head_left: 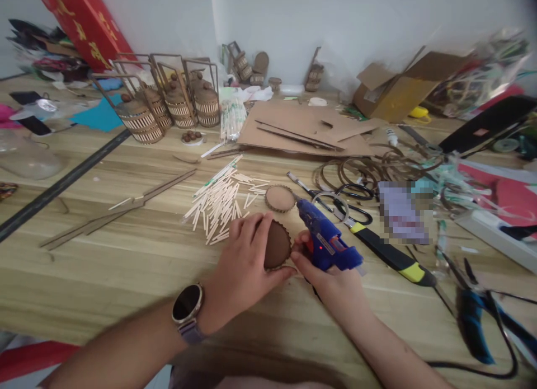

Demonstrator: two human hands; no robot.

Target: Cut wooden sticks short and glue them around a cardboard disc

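Observation:
My left hand (245, 266), with a watch on its wrist, is closed on the rim of a round brown disc (277, 245) with a ridged edge. In my right hand (325, 277) is a blue hot glue gun (329, 232), its red light lit and its nozzle pointing up and away to the left. The right fingertips are close to the disc's right edge; whether they touch it I cannot tell. Just beyond lies a second ridged disc (281, 198), lighter brown. Left of it spreads a pile of short wooden sticks (220, 201).
Small lidded baskets with tall handles (182, 106) stand at the back left, near a cardboard sheet (285, 129) and an open box (403, 89). To the right lie a utility knife (390, 254), pliers (474, 310) and coiled strips (348, 168). Thin strips (117, 210) lie left.

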